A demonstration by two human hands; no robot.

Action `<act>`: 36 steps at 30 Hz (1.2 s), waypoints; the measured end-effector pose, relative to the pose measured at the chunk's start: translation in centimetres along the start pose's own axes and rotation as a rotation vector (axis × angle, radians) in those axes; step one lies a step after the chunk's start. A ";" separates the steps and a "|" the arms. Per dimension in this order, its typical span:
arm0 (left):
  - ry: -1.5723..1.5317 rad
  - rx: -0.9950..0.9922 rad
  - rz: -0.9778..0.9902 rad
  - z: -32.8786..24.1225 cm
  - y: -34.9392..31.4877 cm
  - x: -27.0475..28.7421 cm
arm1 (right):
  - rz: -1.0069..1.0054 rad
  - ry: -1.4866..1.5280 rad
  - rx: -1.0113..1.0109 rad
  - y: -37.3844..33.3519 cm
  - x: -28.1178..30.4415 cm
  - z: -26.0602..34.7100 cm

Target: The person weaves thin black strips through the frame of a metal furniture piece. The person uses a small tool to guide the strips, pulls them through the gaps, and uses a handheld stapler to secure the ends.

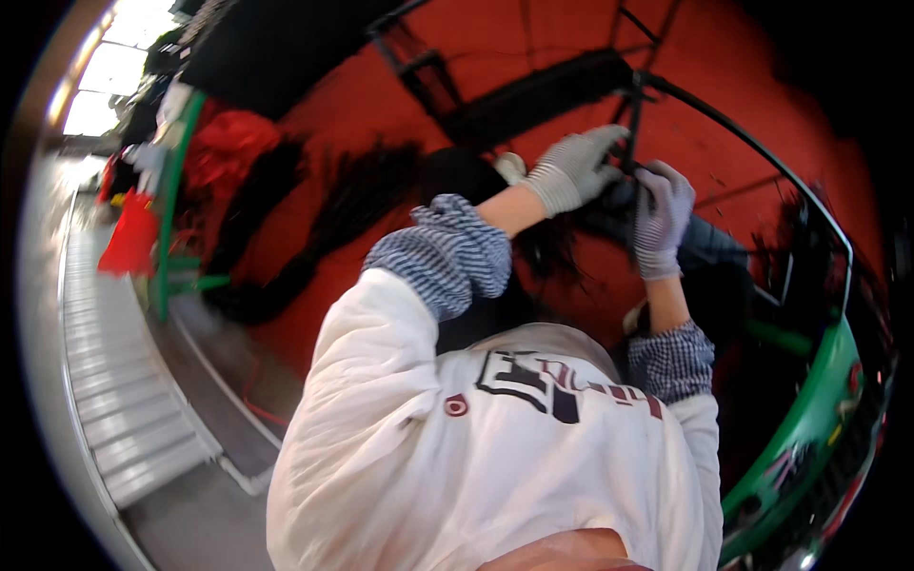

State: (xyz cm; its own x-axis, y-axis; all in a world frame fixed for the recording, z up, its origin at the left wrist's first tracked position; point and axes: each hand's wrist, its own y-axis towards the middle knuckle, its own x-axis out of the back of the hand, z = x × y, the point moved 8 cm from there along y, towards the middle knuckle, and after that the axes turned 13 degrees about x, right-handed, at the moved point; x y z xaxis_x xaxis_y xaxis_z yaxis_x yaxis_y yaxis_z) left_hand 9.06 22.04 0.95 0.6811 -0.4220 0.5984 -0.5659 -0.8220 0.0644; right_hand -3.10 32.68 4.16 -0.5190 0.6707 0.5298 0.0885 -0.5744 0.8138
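Head view: gloved left hand (576,173) and right hand (665,209) at black frame (543,95), fingers curled; can't tell if pinching or merely touching it.

A single wide fisheye view, taken from the person's head by the left of two side-by-side cameras, looked steeply down over the white long-sleeved sweatshirt (457,495), which filled the lower middle — the broad thing nearest the lens. The left hand (574,173) and right hand (664,214), in pale striped knit gloves, lay farther off, right of centre and above it. Beyond them the camera faced a flat red floor (571,33) — with a ribbed silvery panel (124,381) bending along the left rim.
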 end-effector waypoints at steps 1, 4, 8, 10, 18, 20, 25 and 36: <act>-0.036 0.004 0.009 0.4 -0.1 -0.2 | -0.008 -0.041 0.018 0.2 0.1 0.2; -0.129 0.016 0.012 1.2 -0.5 -0.5 | -0.015 -0.062 0.026 0.2 -0.1 0.4; -0.052 0.095 0.048 1.1 -0.7 -1.3 | -0.024 -0.087 0.019 0.2 0.2 0.4; -0.071 0.127 0.046 0.8 -0.5 -1.2 | -0.018 -0.081 0.011 0.2 0.1 0.3; -0.082 0.035 0.009 -0.9 -0.6 -0.6 | -0.005 -0.079 -0.019 0.5 -0.1 0.2; -0.086 0.017 0.013 -0.9 -0.6 -0.6 | 0.002 -0.080 -0.032 0.5 0.0 0.2; -0.146 -0.080 -0.027 -1.5 -0.7 -0.2 | 0.025 -0.093 -0.020 0.4 0.0 0.3; -0.208 0.015 -0.034 -0.4 -0.5 -0.5 | 0.059 -0.112 0.026 -0.1 -0.2 0.1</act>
State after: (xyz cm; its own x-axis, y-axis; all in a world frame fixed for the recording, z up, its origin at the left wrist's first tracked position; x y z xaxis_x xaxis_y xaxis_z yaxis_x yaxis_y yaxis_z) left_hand 8.83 22.77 0.92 0.7815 -0.4628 0.4185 -0.5354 -0.8418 0.0690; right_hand -2.90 32.67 4.06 -0.4141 0.6854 0.5989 0.1389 -0.6027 0.7858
